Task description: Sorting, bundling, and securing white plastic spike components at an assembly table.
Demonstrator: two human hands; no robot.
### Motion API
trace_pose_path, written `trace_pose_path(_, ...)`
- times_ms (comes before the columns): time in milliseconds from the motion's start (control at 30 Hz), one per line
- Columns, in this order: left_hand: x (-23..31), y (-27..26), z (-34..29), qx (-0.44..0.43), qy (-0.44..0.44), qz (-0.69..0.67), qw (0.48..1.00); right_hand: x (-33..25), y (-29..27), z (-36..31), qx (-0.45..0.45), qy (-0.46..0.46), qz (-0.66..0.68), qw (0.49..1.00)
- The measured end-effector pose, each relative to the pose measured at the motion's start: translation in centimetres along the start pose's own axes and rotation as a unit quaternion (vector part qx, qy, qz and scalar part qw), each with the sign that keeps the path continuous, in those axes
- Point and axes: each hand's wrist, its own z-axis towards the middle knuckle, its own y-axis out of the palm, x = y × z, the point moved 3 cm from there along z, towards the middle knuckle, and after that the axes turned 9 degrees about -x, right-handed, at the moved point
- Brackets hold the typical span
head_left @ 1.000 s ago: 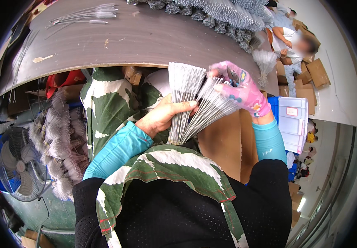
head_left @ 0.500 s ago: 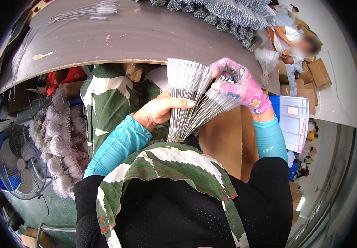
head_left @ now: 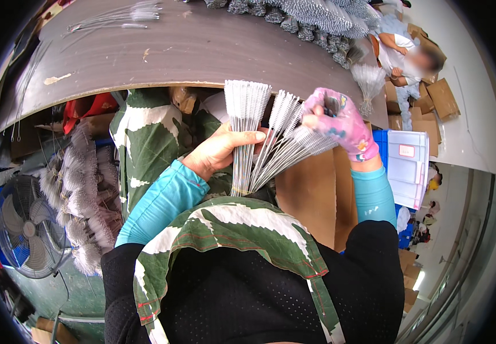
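My bare left hand (head_left: 220, 150) is wrapped round a bundle of thin wire brushes (head_left: 246, 106) with white bristle tips, held in front of my apron. The brushes stand tips up and are fanned into several groups, their lower wires gathered together. A narrow middle group and a wider group (head_left: 311, 143) lean to the right. My right hand (head_left: 342, 123), in a pink patterned glove with bare fingertips, is curled just above the tips of the right group. It is closed on a small dark metal tool (head_left: 332, 105), mostly hidden by the fingers.
The brown table (head_left: 190, 49) curves across ahead, with loose brushes (head_left: 139, 14) at far left and a heap of grey brush bundles (head_left: 316, 20) at far right. A cardboard box (head_left: 305, 189) and white bin (head_left: 407, 172) stand right, a fan (head_left: 28, 226) left. A co-worker (head_left: 394, 54) sits beyond.
The upright brushes have parted, leaving a narrow middle group apart from the left one. My right hand has shifted slightly right and turned; the tool in it shows less.
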Motion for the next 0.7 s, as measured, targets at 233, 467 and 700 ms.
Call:
trace_pose_path(233, 0.0, 0.6, 0.2, -0.018, -0.006, 0.035, 0.999, -0.5, 0.8, 0.5, -0.01, 0.022, -0.016, 1.0)
trace_pose_path(467, -0.4, 1.8, 0.9, 0.0, -0.008, 0.009, 1.0, -2.8, -3.7, 3.4, 0.071, 0.015, -0.062, 0.995)
trace_pose_path(700, -0.1, 2.2, 0.8, 0.021, 0.021, 0.005, 1.0, 0.5, -0.6, 5.6, -0.048, 0.045, -0.087, 0.994)
